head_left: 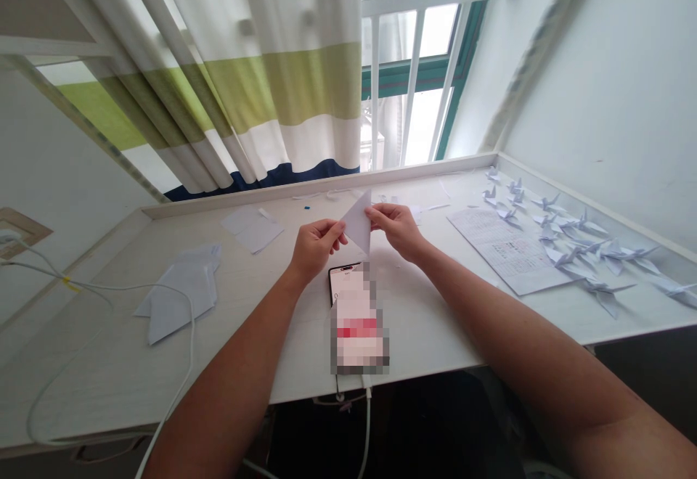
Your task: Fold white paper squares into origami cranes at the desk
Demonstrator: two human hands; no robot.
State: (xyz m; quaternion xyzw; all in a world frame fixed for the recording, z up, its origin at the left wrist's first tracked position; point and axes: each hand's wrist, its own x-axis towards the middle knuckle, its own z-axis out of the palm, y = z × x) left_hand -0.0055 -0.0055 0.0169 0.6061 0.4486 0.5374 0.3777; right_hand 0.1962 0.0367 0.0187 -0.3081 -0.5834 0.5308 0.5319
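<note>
A small white sheet of paper folded to a triangle (358,223) is held up between my two hands, above the far end of a phone. My left hand (316,245) pinches its left corner between thumb and fingers. On the other side my right hand (396,226) grips the right edge near the top, thumb on the near face. Below them the phone (356,312) lies on the white desk, its lit screen partly pixelated. Parts of the fingers behind the paper are hidden.
Several folded paper cranes (577,243) stand at the right, beside and partly on a written sheet (504,250). Loose white papers (185,294) lie at left, more paper (253,228) farther back. A white cable (190,334) crosses the desk's left side. A curtain (283,72) hangs behind.
</note>
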